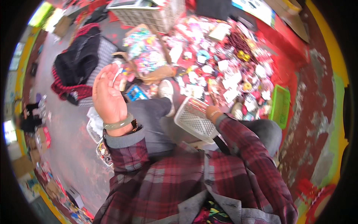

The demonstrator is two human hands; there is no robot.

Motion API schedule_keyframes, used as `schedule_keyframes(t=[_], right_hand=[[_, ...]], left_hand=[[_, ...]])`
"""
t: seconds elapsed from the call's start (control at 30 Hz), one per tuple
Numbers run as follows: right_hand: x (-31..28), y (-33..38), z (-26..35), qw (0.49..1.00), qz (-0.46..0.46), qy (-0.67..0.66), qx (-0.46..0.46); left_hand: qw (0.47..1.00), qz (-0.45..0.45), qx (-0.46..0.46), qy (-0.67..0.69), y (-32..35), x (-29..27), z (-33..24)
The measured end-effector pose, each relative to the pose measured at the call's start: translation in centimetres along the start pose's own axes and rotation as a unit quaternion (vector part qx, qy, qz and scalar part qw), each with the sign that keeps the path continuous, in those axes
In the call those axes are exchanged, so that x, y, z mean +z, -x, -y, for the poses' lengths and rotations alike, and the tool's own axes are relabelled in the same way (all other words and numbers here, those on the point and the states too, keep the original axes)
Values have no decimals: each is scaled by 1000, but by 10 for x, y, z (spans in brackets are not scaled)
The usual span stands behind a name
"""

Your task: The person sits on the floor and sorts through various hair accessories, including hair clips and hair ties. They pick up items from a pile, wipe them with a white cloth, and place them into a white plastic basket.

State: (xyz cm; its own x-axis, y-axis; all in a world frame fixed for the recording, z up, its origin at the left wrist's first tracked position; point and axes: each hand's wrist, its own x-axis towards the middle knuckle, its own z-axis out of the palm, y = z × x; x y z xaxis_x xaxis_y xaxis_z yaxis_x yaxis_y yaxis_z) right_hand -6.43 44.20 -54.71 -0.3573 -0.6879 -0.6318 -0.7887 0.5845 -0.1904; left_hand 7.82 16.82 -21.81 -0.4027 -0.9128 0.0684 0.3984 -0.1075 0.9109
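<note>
Between the knees (265, 133): white perforated plastic basket (193, 122), right hand (213, 113) at its right rim, whether clamped on it cannot be told. Well apart, at left: left hand (108, 96), raised, palm bared, fingers loosely curled, bangle (118, 122) at wrist. Beyond: heaped small goods (232, 79); green plastic basket (280, 107).

No legible text anywhere. Any print on blue packet (137, 93) and white-and-blue box (254, 10) too small; pale card (232, 80) blurred.
</note>
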Motion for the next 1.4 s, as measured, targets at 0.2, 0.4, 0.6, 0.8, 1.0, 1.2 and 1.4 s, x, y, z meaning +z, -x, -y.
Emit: schedule_keyframes(t=[0.2,0.4,0.6,0.8,1.0,1.2,1.4], right_hand=[[-95,18,12,992,35,-61,-105],[-132,71,12,965,-26,-122,-231],[-138,137,26,951,36,-242,-187],[-104,117,8,952,22,-299,-58],[-105,110,10,962,30,-268,-44],[-108,111,15,964,27,-263,-24],[-109,107,17,970,33,-236,-52]], left_hand=[[971,-175,114,-113,-54,-118,-32],[851,-58,33,-521,-91,-259,72],[678,36,6,-734,-119,-261,137],[577,41,-57,-814,-161,-239,178],[533,-2,-105,-840,-182,-256,211],[555,42,-120,-822,-183,-213,173],[619,7,-36,-784,-193,-260,175]])
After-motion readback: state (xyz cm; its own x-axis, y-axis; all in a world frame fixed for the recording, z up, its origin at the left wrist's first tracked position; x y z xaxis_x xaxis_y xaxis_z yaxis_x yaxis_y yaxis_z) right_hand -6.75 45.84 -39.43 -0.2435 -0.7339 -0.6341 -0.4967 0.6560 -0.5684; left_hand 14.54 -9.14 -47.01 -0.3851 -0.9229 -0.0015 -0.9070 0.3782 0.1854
